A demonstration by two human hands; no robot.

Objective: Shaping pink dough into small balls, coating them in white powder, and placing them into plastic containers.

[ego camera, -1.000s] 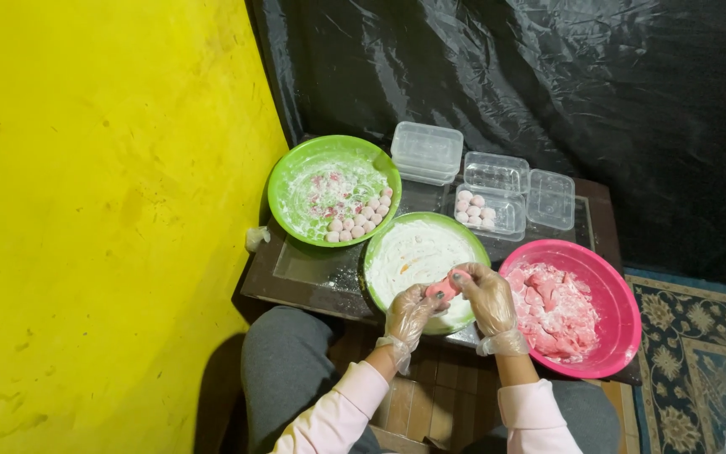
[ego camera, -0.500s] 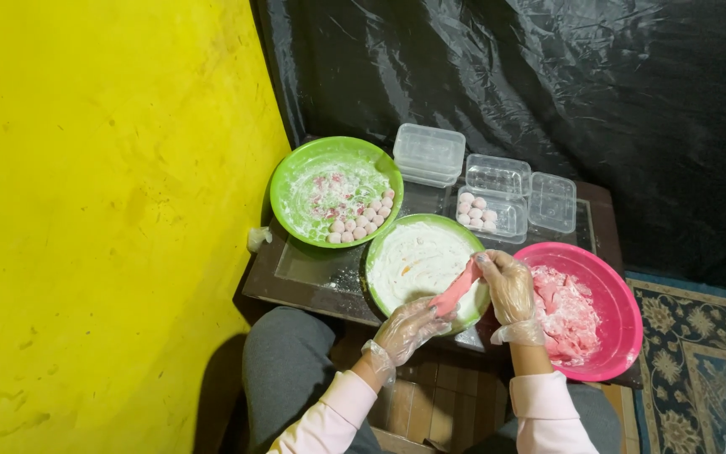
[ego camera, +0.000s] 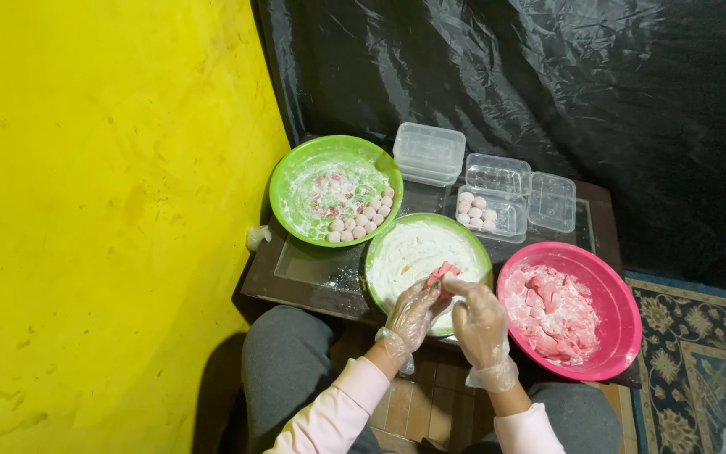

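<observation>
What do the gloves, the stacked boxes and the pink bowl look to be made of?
The thin see-through gloves on the left hand and right hand look like crinkly plastic film, wrinkled and glossy. The clear rectangular boxes seem to be thin rigid plastic; the table shows through them. The round pink bowl looks like smooth moulded plastic, with an even colour and a slight sheen on the rim.

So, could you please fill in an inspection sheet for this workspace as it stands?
Surface: small dark table, crowded.
Job's things: pink piece over the floured green bowl; pink bowl of pink chunks.
Clutter: far green bowl of coated balls; clear tubs, one with balls.
Grips: left hand and right hand, gloved, both pinching the pink piece.
Cables: nothing seen.
Surroundings: yellow wall, black sheet, patterned rug.
</observation>
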